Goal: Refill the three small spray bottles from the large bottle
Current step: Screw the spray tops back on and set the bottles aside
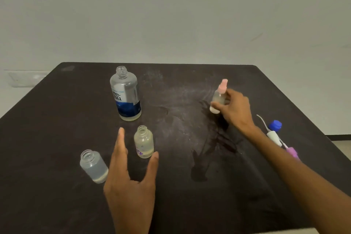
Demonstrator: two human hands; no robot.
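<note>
Our right hand (234, 109) is stretched far forward, fingers wrapped around the pink-capped spray bottle (218, 99), upright on the table (57, 119). Our left hand (131, 173) hovers spread, thumb and fingers apart, holding nothing, between two uncapped small bottles (143, 141) (94, 165). The big bottle (126, 94) stands capless behind.

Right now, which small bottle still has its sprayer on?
The bottle with the pink sprayer, in the right hand. The other two small bottles stand open-necked by the left hand.
</note>
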